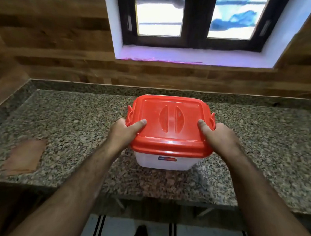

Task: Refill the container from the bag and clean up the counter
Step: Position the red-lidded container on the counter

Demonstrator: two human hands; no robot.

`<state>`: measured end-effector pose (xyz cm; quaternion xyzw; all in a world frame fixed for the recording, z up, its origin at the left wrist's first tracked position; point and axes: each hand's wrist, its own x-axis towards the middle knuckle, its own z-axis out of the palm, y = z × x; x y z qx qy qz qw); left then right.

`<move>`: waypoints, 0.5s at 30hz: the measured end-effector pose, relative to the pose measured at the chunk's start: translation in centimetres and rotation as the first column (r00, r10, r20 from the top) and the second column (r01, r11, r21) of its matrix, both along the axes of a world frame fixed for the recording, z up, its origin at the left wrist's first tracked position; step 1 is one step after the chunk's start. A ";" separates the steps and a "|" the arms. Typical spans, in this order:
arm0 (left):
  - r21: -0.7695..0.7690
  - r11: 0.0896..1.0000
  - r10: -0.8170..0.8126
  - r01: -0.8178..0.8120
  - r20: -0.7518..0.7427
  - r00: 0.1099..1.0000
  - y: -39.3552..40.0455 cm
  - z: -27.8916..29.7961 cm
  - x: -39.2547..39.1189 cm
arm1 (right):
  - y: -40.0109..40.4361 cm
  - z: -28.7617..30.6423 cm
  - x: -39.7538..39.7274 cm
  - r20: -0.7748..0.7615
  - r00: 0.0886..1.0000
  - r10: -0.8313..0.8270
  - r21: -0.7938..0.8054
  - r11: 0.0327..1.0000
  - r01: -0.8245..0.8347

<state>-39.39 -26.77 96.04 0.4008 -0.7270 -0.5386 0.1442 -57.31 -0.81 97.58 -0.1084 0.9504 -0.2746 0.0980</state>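
Note:
A square white plastic container (166, 162) with a red lid (171, 119) stands on the granite counter (76, 127), in the middle. The lid is on, with a recessed handle in its centre and a clip at each side. My left hand (127, 129) grips the container's left side, thumb lying on the lid, fingers around the left clip. My right hand (217, 135) grips the right side the same way. No bag is in view.
A flat brownish patch or sheet (24, 157) lies on the counter at the left. A wood-look wall and a window (194, 24) rise behind the counter. The counter's front edge runs just below the container; tiled floor shows underneath.

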 end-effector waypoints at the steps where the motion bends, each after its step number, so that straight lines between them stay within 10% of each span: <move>1: 0.004 1.000 -0.013 0.013 0.003 1.000 -0.8 -0.3 -1.1 | -0.6 -0.2 -1.0 0.009 1.000 -0.002 -0.002 1.000 0.002; 15: -0.025 0.997 -0.067 0.072 0.163 0.984 -4.4 -1.6 -6.5 | -3.2 -1.8 -7.4 0.034 0.999 -0.039 -0.112 0.993 0.043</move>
